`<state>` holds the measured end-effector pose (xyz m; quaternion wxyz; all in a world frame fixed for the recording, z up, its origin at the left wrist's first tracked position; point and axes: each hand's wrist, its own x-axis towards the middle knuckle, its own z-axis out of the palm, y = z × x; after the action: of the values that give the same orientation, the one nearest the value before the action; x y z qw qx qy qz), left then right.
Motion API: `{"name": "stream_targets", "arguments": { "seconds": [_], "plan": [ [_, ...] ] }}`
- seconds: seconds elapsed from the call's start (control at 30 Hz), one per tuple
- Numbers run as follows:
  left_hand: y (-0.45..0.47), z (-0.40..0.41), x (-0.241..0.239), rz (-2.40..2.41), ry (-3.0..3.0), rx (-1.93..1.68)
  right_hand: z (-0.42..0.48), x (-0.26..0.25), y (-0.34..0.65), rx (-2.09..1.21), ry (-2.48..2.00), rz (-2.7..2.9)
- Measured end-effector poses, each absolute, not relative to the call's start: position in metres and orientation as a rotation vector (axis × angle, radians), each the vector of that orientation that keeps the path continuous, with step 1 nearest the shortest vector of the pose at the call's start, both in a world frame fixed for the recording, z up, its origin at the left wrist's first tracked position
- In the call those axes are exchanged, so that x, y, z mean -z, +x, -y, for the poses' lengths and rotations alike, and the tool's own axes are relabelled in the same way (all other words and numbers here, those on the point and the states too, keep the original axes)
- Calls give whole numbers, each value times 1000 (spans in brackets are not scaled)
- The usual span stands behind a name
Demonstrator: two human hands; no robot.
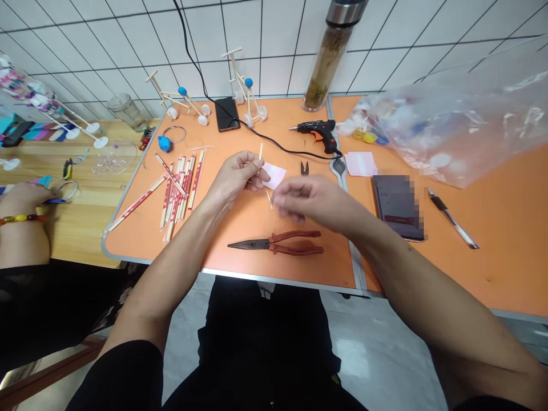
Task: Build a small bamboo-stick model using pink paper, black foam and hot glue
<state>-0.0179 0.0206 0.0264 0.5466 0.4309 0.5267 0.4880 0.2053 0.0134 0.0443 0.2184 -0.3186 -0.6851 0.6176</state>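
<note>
The left forearm reaches forward over the orange table (240,214), and the left hand (245,172) pinches a thin wooden stick (261,152) upright between thumb and bent fingers, just left of a pale pink paper slip (276,176). The right forearm slants in from the near right; the right hand (309,198) is motion-blurred, palm inward, fingers loosely bent, beside a short stick piece (269,200). Whether it grips anything, I cannot tell. Long-nose pliers (274,244) lie nearer.

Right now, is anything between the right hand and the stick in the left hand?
Nothing visible blocks the upper end of the stick from the right hand; lower down, the left hand covers it.
</note>
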Motion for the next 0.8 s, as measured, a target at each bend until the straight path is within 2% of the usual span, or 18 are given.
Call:
{"name": "stream_targets", "arguments": {
  "seconds": [0.1, 0.27, 0.5, 0.7, 0.8],
  "plan": [
    [-9, -16, -24, -1234, 1110, -1109, -32, -30, 204, -1404, -1040, 1548],
    [5, -9, -15, -1163, 1273, -999, -42, -7, 198, -1393, -977, 1485],
    [11, 1, -4, -1227, 1536, -1046, -43, 0, 196, -1327, -949, 1518],
    [-54, 31, -39, -1658, 1786, -1095, -39, -6, 195, -1289, -989, 1520],
    [-133, 52, -51, -2240, 1671, -1092, -35, -10, 193, -1318, -985, 1521]
  ]
}}
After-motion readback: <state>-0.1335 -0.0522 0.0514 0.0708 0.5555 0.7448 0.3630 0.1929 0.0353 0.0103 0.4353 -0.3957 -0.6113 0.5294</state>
